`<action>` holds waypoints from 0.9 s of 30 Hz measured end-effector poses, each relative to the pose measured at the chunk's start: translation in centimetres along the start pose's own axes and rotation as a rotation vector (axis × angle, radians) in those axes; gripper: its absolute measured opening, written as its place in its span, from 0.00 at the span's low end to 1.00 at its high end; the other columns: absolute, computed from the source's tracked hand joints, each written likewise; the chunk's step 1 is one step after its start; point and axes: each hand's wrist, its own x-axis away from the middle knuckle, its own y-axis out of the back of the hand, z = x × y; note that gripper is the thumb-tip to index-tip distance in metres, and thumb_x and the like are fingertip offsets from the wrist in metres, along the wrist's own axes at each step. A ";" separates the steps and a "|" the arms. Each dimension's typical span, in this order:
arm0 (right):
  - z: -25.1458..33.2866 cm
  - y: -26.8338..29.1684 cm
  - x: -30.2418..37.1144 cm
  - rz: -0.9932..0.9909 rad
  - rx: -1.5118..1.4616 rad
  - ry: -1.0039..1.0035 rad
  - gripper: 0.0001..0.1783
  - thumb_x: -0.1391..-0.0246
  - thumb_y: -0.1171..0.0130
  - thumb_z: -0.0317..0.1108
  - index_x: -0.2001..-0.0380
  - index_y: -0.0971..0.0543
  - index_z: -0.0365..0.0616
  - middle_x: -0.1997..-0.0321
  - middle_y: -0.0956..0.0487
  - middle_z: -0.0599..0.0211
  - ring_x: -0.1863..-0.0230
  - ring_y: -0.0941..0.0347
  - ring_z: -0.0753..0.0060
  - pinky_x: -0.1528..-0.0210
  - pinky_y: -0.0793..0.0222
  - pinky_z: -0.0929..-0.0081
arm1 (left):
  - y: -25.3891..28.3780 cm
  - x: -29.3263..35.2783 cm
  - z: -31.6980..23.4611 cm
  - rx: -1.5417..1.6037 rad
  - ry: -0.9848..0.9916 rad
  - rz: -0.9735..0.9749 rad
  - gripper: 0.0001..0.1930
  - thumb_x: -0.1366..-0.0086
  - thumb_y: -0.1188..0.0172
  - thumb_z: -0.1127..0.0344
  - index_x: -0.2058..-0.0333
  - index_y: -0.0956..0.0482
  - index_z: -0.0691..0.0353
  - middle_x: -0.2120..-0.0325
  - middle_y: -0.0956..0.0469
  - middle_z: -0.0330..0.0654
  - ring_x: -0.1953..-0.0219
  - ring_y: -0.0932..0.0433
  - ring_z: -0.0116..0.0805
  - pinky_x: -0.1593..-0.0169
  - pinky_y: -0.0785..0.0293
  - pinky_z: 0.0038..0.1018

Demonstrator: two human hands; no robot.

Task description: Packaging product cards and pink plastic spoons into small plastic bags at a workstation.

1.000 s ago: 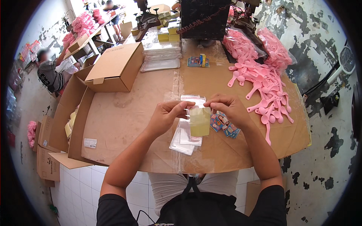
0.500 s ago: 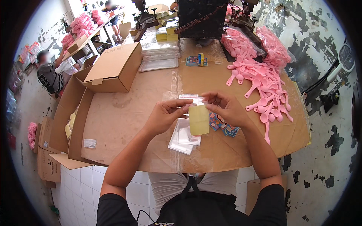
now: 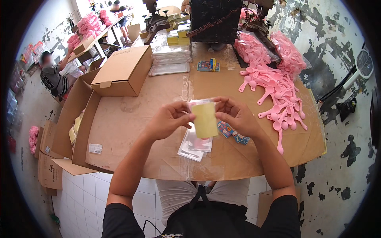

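A pale yellow card (image 3: pixel 205 122) is held up over the table in front of me, apparently with a clear plastic sleeve around or behind it; I cannot tell how far inside it sits. My left hand (image 3: pixel 170 119) pinches at the card's left edge with thumb and fingers. At its upper right edge, my right hand (image 3: pixel 235 115) is closed in a pinch too. Beneath the hands lies a pile of clear plastic bags (image 3: pixel 190 150), partly hidden by the card. Several blue printed cards (image 3: pixel 238 137) are spread just under my right hand.
Pink plastic spoons (image 3: pixel 274 89) lie heaped on the right, with filled bags (image 3: pixel 289 51) behind. A brown carton (image 3: pixel 123 71) stands at the left, near stacked clear packs (image 3: pixel 170 59). More blue cards (image 3: pixel 207 65) lie toward a black machine (image 3: pixel 212 20). Another person (image 3: pixel 53 77) sits far left.
The yellow card has shifted slightly left and up. My left hand has moved a little left, and its fingers now pinch the card's side.
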 end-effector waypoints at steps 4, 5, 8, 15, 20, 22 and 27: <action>-1.0 -0.4 0.5 -0.120 0.706 0.177 0.15 0.44 0.34 0.31 0.53 0.19 0.42 0.58 0.20 0.65 0.55 0.25 0.68 0.52 0.29 0.70 | 3.3 3.6 -2.6 -0.094 -0.070 -0.219 0.12 0.33 0.36 0.70 0.54 0.22 0.70 0.63 0.18 0.41 0.65 0.19 0.25 0.67 0.18 0.23; -1.4 -0.8 0.5 -0.065 0.825 0.204 0.12 0.45 0.33 0.32 0.58 0.17 0.42 0.57 0.21 0.63 0.53 0.25 0.64 0.50 0.30 0.67 | 4.8 5.5 -2.7 -0.104 -0.097 -0.314 0.13 0.33 0.37 0.68 0.54 0.22 0.69 0.64 0.18 0.41 0.66 0.19 0.25 0.68 0.18 0.23; -2.4 -1.7 0.4 -0.016 0.895 0.267 0.10 0.47 0.33 0.33 0.62 0.16 0.43 0.57 0.22 0.63 0.51 0.28 0.59 0.47 0.33 0.65 | 12.7 10.8 0.2 -0.001 -0.240 -0.574 0.26 0.29 0.41 0.54 0.40 0.30 0.67 0.50 0.21 0.44 0.53 0.18 0.32 0.50 0.19 0.31; -3.2 -2.1 0.2 -0.060 1.004 0.290 0.07 0.49 0.32 0.32 0.66 0.16 0.43 0.60 0.22 0.63 0.53 0.28 0.60 0.49 0.33 0.64 | 18.4 13.0 -1.5 0.689 -0.554 -1.117 0.36 0.32 0.42 0.42 0.35 0.35 0.62 0.37 0.31 0.49 0.37 0.29 0.32 0.43 0.24 0.22; -3.5 -2.1 -0.4 -0.034 0.929 0.206 0.05 0.49 0.34 0.29 0.69 0.17 0.40 0.63 0.23 0.61 0.55 0.27 0.58 0.51 0.31 0.63 | 9.5 6.1 -1.4 0.021 -0.095 -0.643 0.25 0.30 0.40 0.55 0.41 0.28 0.63 0.53 0.20 0.45 0.56 0.19 0.31 0.59 0.22 0.23; -3.4 -2.4 -0.4 -0.034 0.918 0.212 0.05 0.49 0.34 0.28 0.69 0.18 0.40 0.63 0.23 0.61 0.55 0.27 0.58 0.53 0.31 0.63 | 6.2 3.4 -1.5 -0.213 0.018 -0.474 0.22 0.29 0.41 0.56 0.45 0.25 0.66 0.60 0.18 0.44 0.65 0.18 0.28 0.65 0.22 0.23; -2.7 -2.6 -0.1 -0.248 0.830 0.325 0.06 0.50 0.33 0.28 0.67 0.18 0.41 0.63 0.22 0.61 0.57 0.26 0.58 0.57 0.30 0.62 | -0.2 -1.6 -0.4 -0.321 0.312 -0.175 0.23 0.29 0.41 0.55 0.47 0.24 0.70 0.66 0.17 0.44 0.69 0.18 0.27 0.70 0.23 0.23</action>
